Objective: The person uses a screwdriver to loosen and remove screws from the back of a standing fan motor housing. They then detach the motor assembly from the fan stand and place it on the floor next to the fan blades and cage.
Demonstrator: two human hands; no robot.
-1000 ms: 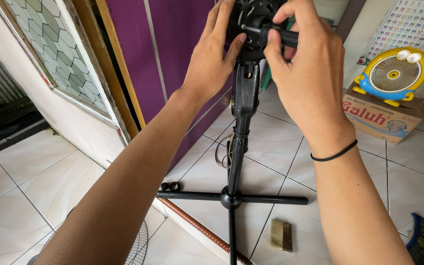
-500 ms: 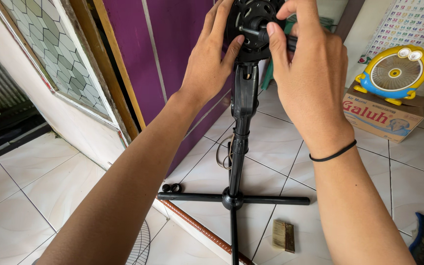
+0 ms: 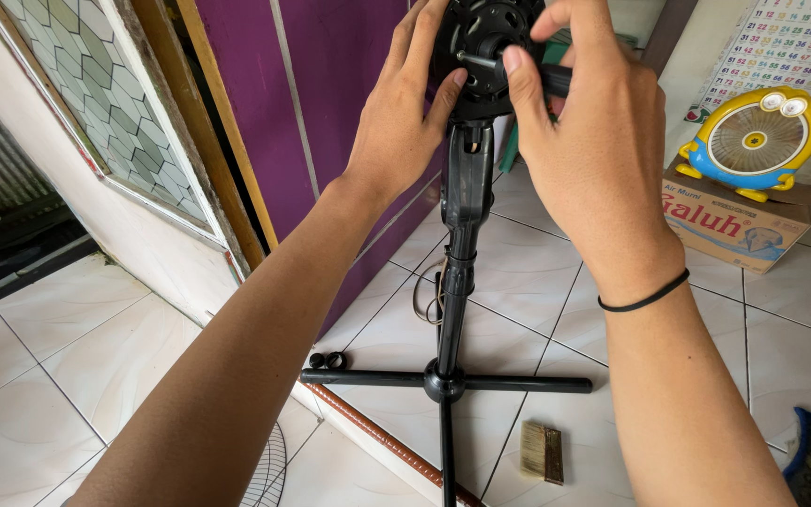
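A black stand fan without its blades stands on a cross-shaped base (image 3: 443, 383) on the tiled floor. Its pole (image 3: 460, 244) rises to a round black motor housing (image 3: 482, 42) at the top of the view. My left hand (image 3: 404, 113) cups the left side of the housing, thumb against its lower edge. My right hand (image 3: 579, 131) holds the right side, with thumb and forefinger by the metal shaft (image 3: 477, 60) that sticks out of the middle. A black band circles my right wrist.
Two small black caps (image 3: 327, 360) lie by the base's left arm. A small brush (image 3: 542, 453) lies on the tiles below it. A wire fan grille (image 3: 269, 469) shows at the bottom edge. A yellow toy fan (image 3: 753, 141) sits on a cardboard box (image 3: 739, 225) at right. A purple door (image 3: 330, 122) stands behind.
My right thumb and forefinger have shifted a little at the shaft on the motor housing. The view has tilted slightly. The stand has not moved.
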